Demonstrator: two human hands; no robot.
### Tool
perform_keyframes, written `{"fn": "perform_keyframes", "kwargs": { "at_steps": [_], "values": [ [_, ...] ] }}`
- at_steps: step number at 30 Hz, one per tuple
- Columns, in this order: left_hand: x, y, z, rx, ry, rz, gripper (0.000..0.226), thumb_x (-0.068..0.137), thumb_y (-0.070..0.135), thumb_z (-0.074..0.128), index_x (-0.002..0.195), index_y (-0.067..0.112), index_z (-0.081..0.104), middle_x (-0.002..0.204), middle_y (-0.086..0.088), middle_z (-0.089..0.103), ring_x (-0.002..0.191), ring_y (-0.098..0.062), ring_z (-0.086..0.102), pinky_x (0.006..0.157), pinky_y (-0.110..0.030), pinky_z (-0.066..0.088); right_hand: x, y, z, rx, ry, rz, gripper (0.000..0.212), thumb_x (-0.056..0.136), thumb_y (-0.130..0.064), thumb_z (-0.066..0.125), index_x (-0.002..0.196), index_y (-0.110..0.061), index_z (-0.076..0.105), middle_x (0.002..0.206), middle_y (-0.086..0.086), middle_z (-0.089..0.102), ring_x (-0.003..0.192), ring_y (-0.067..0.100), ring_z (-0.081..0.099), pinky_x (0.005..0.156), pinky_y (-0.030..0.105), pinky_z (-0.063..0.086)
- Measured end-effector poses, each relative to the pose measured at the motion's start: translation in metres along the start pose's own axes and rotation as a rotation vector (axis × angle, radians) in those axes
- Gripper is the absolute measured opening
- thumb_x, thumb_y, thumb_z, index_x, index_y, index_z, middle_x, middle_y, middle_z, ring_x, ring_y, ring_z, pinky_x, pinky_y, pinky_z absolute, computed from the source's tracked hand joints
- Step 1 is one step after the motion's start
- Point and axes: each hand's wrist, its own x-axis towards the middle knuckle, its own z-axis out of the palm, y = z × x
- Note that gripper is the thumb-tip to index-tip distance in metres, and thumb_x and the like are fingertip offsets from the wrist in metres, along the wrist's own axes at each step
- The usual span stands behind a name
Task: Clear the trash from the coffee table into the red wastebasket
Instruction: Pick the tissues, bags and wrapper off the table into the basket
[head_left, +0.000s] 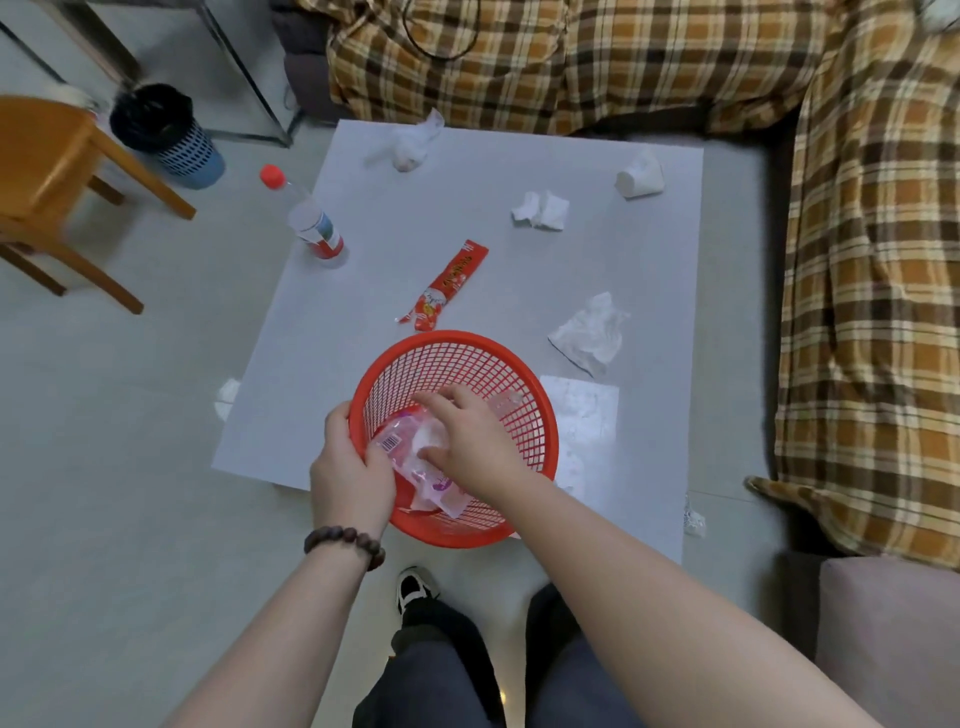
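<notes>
The red mesh wastebasket (467, 364) is held above the near edge of the grey coffee table (395, 291). My left hand (350, 467) grips its left rim. My right hand (467, 431) reaches inside, fingers on a clear plastic wrapper (415, 462) with a barcode and pink print. On the table lie a red snack wrapper (447, 286), a plastic bottle with a red cap (311, 223), crumpled tissues (540, 210) (592, 332), a white plastic bag (408, 140), a crushed paper cup (640, 179) and a flat white sheet (587, 421).
A plaid-covered sofa (872, 312) wraps around the back and right of the table. A wooden chair (57, 171) and a black-lined bin (166, 135) stand on the floor at left. Small white scraps (227, 397) (693, 519) lie on the floor by the table.
</notes>
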Motion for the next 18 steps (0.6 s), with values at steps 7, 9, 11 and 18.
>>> {"fn": "perform_keyframes", "kwargs": {
  "at_steps": [7, 9, 11, 18],
  "values": [
    [0.011, -0.004, -0.032, -0.078, -0.027, 0.041, 0.043, 0.087, 0.009, 0.044, 0.127, 0.024, 0.045, 0.109, -0.004, 0.064, 0.093, -0.023, 0.060, 0.075, -0.034, 0.052, -0.024, 0.019, -0.031, 0.006, 0.465, 0.166, 0.059, 0.082, -0.021, 0.065, 0.137, -0.022, 0.042, 0.138, 0.007, 0.040, 0.129, 0.022, 0.034, 0.106, 0.035, 0.035],
    [0.015, -0.007, -0.039, -0.097, -0.039, 0.049, 0.044, 0.087, 0.009, 0.044, 0.128, 0.024, 0.045, 0.109, -0.004, 0.063, 0.094, -0.025, 0.061, 0.077, -0.038, 0.053, -0.035, 0.026, -0.032, 0.010, 0.442, 0.271, 0.060, 0.086, -0.021, 0.059, 0.140, -0.023, 0.034, 0.140, 0.007, 0.038, 0.129, 0.023, 0.036, 0.102, 0.035, 0.036],
    [0.016, -0.010, -0.043, -0.111, -0.054, 0.065, 0.043, 0.087, 0.008, 0.043, 0.127, 0.024, 0.045, 0.107, -0.004, 0.063, 0.092, -0.025, 0.061, 0.075, -0.037, 0.053, -0.046, 0.027, -0.026, 0.085, 0.394, 0.305, 0.057, 0.089, -0.019, 0.051, 0.142, -0.026, 0.031, 0.138, 0.004, 0.044, 0.124, 0.021, 0.044, 0.095, 0.030, 0.038],
    [0.021, -0.017, -0.046, -0.113, -0.239, 0.157, 0.040, 0.088, 0.008, 0.045, 0.124, 0.025, 0.047, 0.104, 0.001, 0.061, 0.089, -0.018, 0.058, 0.064, -0.023, 0.048, -0.089, 0.020, -0.006, 0.256, 0.512, 0.371, 0.045, 0.091, -0.015, 0.040, 0.135, -0.025, 0.040, 0.119, -0.002, 0.063, 0.100, 0.016, 0.058, 0.075, 0.009, 0.038]
  ]
}}
